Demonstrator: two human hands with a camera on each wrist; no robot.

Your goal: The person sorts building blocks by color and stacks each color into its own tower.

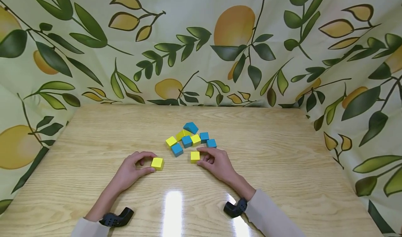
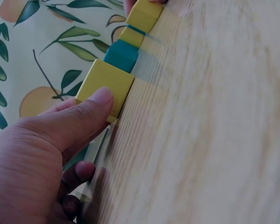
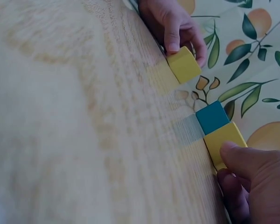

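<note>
"At the lower left of the frame, what does the left hand (image 1: 130,168) have?"

"A yellow cube (image 1: 157,163), pinched between thumb and finger; it stands apart from the other blocks, over bare tabletop (image 1: 267,150); whether its underside meets the wood, I cannot tell."

"How is that grip best kept?"

"Thumb and finger on opposite faces, I'd say, squeezing lightly; a hold near a corner could let it twist."

"And towards the centre?"

"Loose blocks, close together; from the left, an outer yellow cube (image 1: 171,142), a front blue cube (image 1: 177,150), some yellow pieces (image 1: 180,135) whose shapes I can't make out, a middle blue cube (image 1: 186,141), and a blue wedge (image 1: 190,127) above them; then an inner yellow cube (image 1: 195,140)."

"Below that one?"

"A second held cube (image 1: 195,157), at the fingertips of the right hand (image 1: 219,164); thumb and finger pinch it from its right side, so its left face is free; the two hands are well apart."

"Any care needed on the right?"

"Two blue cubes (image 1: 204,137) lie just above that hand; low knuckles could nudge them, so a level wrist and small, slow movements seem wise."
</note>
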